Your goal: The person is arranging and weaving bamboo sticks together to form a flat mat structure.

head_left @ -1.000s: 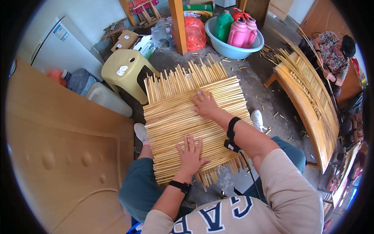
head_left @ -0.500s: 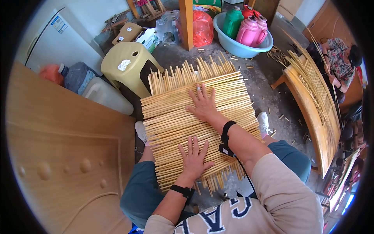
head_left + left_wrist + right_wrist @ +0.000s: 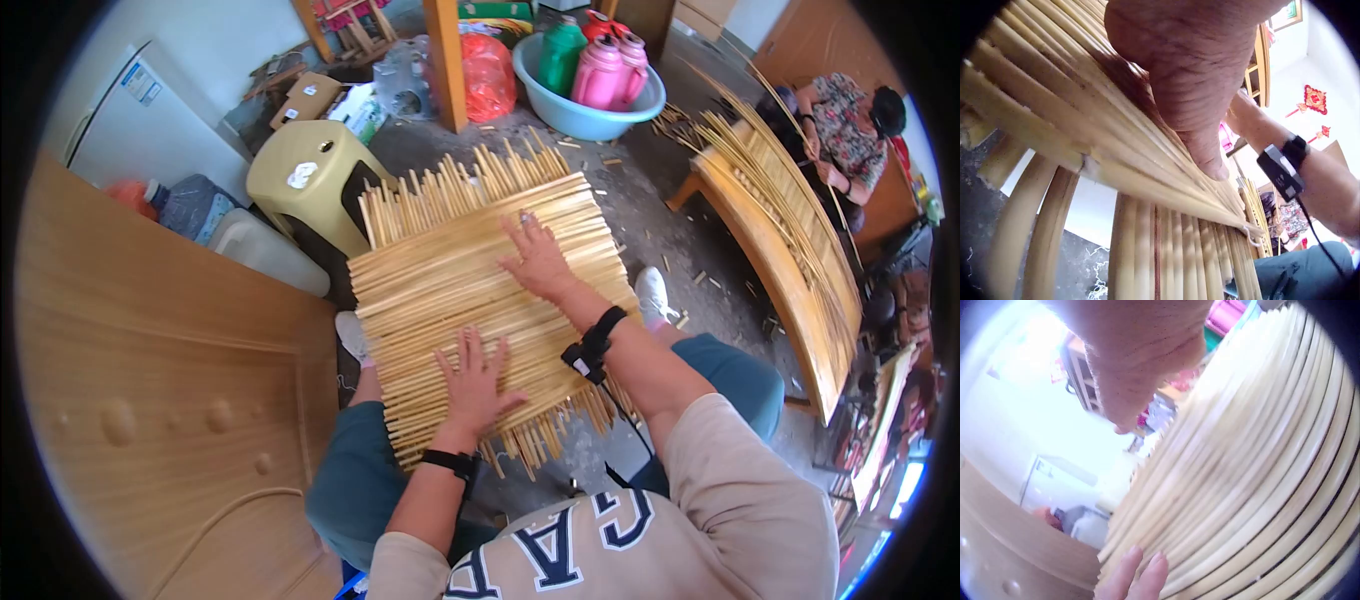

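A layer of pale, thin sticks lies side by side across the person's lap, over a second layer of sticks running crosswise, whose ends stick out at the far and near edges. The left hand lies with spread fingers on the near-middle part of the top layer. Farther up and to the right, the right hand has its fingers spread over the sticks. In the left wrist view the left hand is over the top sticks, with crosswise sticks beneath.
A plastic stool stands at the far left beside a wooden panel. Beyond are a blue basin with flasks and a wooden post. Another person sits at right by a curved wooden piece. Stick offcuts litter the floor.
The right hand first shifted slightly, then sits farther right over the top sticks. The left hand remains on the near part, fingers spread. The whole head view has shifted.
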Demonstrator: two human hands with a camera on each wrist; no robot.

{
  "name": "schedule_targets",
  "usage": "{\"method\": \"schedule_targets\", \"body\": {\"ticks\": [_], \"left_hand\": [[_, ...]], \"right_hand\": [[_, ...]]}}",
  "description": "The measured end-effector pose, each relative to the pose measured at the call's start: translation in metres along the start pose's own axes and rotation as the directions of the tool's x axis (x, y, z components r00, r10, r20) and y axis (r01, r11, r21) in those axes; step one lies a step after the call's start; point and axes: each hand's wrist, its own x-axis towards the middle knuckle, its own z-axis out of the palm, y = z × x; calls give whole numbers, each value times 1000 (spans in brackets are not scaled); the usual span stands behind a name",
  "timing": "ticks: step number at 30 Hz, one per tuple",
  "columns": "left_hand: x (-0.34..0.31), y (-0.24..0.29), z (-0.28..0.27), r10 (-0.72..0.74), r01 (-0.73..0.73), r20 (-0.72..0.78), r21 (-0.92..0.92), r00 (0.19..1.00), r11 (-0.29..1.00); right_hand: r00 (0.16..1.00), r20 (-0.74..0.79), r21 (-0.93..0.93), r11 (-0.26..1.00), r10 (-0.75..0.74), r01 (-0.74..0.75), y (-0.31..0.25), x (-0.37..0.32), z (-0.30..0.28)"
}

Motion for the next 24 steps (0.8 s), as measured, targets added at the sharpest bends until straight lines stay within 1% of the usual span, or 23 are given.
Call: {"method": "schedule_targets", "body": {"ticks": [1,2,3,4,5,7,8,9,11,12,13,14,15,16,17,18,19,20,23,24], "left_hand": [[1,-3,1,-5,5,-19,3,1000,1000],[0,-5,4,-10,10,-30,-2,999,1000],[1,-8,-3,-24,26,-78,31,997,999],[1,-13,-9,-27,35,-122,65,992,997],[-2,-22,-8,-68,75,-140,44,988,996],[-14,-39,-5,-168,170,-172,-2,971,985],[-21,-46,-6,-222,222,-187,-24,957,975],[-29,-52,-8,-223,222,-171,-24,960,975],[-45,-62,-18,-353,348,-141,-63,925,935],[-56,-68,-25,-356,353,-137,-51,924,934],[-62,-70,-30,-428,424,-96,-60,899,904],[-66,-71,-33,-496,492,-54,-69,867,868],[-71,-69,-36,-497,494,-58,-68,866,867],[-75,-65,-37,-593,584,-20,-143,805,799],[-82,-64,-39,-681,670,27,-209,732,712],[-92,-67,-36,-691,681,24,-200,722,704],[-101,-72,-26,-649,621,-26,-266,760,738],[-110,-77,-16,-604,552,-81,-324,793,768],[-123,-68,9,-624,580,-73,-299,778,758],[-127,-65,17,-615,530,-154,-376,773,760]], "right_hand": [[1000,6,-6,1000,19,-19,12,-11,-7],[999,-6,39,998,47,-47,28,-24,-15],[996,-8,85,992,90,-89,43,-44,-20],[995,11,55,993,99,-100,58,-54,-28],[991,20,41,990,135,-136,69,-72,-38],[965,200,-60,985,170,-161,81,-104,-57],[938,269,-55,975,221,-214,84,-119,-65],[932,280,-52,973,228,-223,89,-134,-65],[894,384,-76,973,230,-217,98,-156,-60],[903,363,-87,974,228,-211,94,-167,-57],[905,361,-82,974,226,-211,95,-176,-53],[936,257,-64,971,241,-232,97,-183,-46],[955,153,-46,967,253,-249,96,-188,-46],[944,128,-55,953,304,-299,96,-193,-47],[946,132,-51,956,295,-290,97,-197,-47],[921,117,27,926,371,-377,93,-200,-47],[888,107,103,883,447,-457,93,-203,-45],[858,170,199,836,485,-512,94,-205,-45],[879,186,220,854,439,-472,94,-211,-46],[895,168,233,866,412,-442,98,-213,-43]]}}
